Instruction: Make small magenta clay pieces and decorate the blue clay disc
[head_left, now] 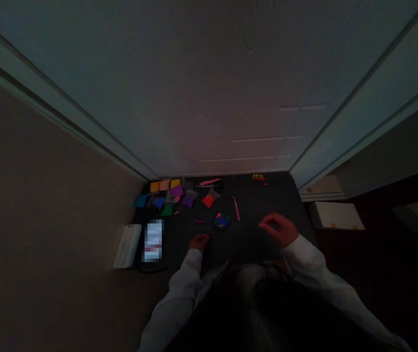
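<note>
Head view, low light. What are the hands doing?

Left hand [198, 242] sits low over a dark mat [247, 247], fingers curled inward, nearly closed. Too dim to tell whether they pinch anything. Right hand [277, 230] hangs further right, fingers bunched and pointing left; same doubt there. Neither visibly touches a piece.

What lies nearest the fingers?

A round clay piece [221, 220] in blue, green and red, ahead of the left fingers and between the two hands, apart from both. A thin magenta sliver [199, 221] lies just ahead of the left fingers. A slim pink tool [236, 209] lies ahead of the right fingers, beyond the clay piece.

And farther out?

Well ahead of the left fingers, a cluster of coloured clay packets [167, 195] and a red packet [208, 200]. Left of those fingers, a phone [153, 240] with its screen blurred, then a white case [127, 246]. Far ahead of the right fingers, a small bead strip [258, 177] in yellow and red. Beyond everything, a closed door [194, 98].
</note>
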### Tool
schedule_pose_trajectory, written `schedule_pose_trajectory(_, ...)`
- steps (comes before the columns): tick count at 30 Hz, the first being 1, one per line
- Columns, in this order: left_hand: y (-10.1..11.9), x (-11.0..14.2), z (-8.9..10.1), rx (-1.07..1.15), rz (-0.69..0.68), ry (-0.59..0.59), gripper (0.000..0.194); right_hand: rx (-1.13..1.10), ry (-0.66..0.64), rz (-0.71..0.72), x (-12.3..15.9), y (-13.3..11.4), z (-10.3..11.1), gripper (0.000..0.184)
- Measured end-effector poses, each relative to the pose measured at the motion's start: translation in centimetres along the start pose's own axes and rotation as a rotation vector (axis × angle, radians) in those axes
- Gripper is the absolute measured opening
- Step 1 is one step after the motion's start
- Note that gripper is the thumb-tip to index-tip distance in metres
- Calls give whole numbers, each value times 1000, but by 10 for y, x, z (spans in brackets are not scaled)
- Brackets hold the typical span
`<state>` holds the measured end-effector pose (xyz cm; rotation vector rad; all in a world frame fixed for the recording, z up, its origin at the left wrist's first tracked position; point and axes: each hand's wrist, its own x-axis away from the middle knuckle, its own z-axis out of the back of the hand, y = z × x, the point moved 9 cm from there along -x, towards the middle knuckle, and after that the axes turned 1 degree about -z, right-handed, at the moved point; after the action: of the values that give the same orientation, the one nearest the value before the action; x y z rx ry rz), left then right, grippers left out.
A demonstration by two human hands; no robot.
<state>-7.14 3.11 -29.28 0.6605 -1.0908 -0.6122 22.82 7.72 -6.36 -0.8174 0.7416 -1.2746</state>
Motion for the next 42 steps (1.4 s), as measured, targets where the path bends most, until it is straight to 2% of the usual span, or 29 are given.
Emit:
schedule_pose_trajectory(5, 0, 0, 0, -20, 2, 15, 14, 3, 23, -2, -1, 3, -1, 20)
schedule_pose_trajectory(9, 1, 2, 2, -48, 3, 24, 15, 114, -25, -75, -4, 33, -15, 27)
schedule_pose_trajectory(10, 2, 2, 2, -57, 5, 26, 15, 196, -65, -123, -6, 47, -24, 30)
schedule_pose_trajectory(12, 3, 2, 3, -76, 9, 25, 15, 428, -234, -199, -8, 79, -49, 34)
schedule_pose_trajectory(15, 3, 1, 3, -99, 13, 20, 15, 515, -341, -219, -14, 110, -80, 31)
schedule_pose_trajectory(19, 2, 0, 3, -117, 17, 12, 15, 615, -435, -187, -19, 126, -112, 27)
schedule_pose_trajectory(22, 1, -1, 4, -124, 18, 7, 15, 669, -471, -159, -18, 128, -124, 29)
schedule_pose_trajectory(27, -1, 0, 4, -117, 51, 26, 13, 724, -421, -163, -20, 135, -117, 38)
schedule_pose_trajectory(32, -4, -2, 3, -97, 83, 41, 14, 778, -259, -277, -32, 150, -90, 51)
schedule_pose_trajectory(35, -9, -5, 3, -87, 89, 46, 17, 790, -129, -323, -28, 152, -81, 55)
schedule_pose_trajectory(38, -13, -9, 2, -72, 87, 40, 19, 801, -44, -264, -16, 144, -86, 63)
schedule_pose_trajectory(40, -15, -10, 2, -59, 86, 40, 20, 814, -54, -203, -8, 140, -94, 66)
schedule_pose_trajectory(42, -17, -11, 2, -50, 86, 47, 19, 827, -48, -223, -7, 142, -94, 64)
